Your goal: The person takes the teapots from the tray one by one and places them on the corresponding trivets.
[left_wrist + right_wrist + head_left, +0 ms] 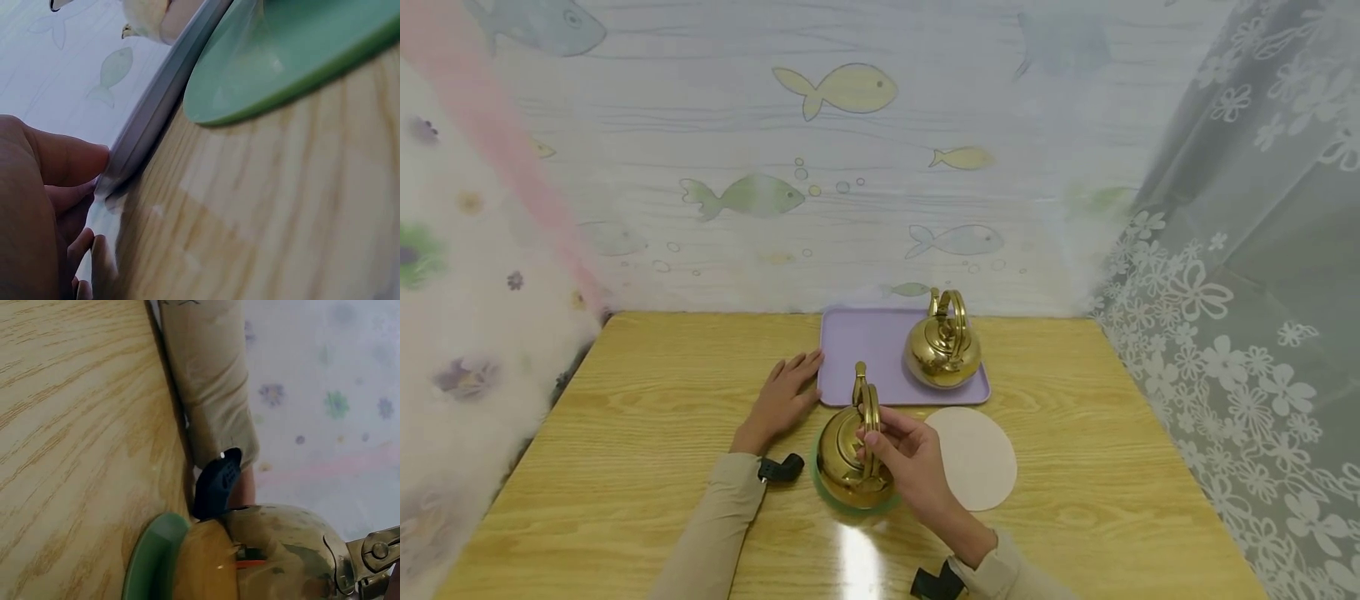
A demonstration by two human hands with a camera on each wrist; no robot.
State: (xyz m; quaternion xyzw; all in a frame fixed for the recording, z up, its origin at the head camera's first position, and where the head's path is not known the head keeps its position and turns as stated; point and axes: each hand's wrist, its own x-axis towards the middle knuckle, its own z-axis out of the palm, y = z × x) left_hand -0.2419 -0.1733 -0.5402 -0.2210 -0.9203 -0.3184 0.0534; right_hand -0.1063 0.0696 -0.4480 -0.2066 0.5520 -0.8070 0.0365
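Near the table's front, my right hand [917, 462] grips the upright handle of a shiny gold teakettle [838, 467]. Its spout points away toward the wall. Beneath the kettle lies a round green mat [300, 69], mostly covered by it in the head view. In the right wrist view the kettle [281, 537] sits close over the green mat [147, 562]. My left hand [782, 400] lies on the table, fingertips at the left edge of a purple tray [865, 346]. The left wrist view has its thumb [75, 159] touching the tray rim [144, 119].
A second gold teakettle [943, 354] stands on the tray's right side. A round whitish mat [981, 462] lies right of the held kettle, just in front of the tray. Behind the wooden table [1075, 467] hangs a fish-patterned wall covering [850, 250].
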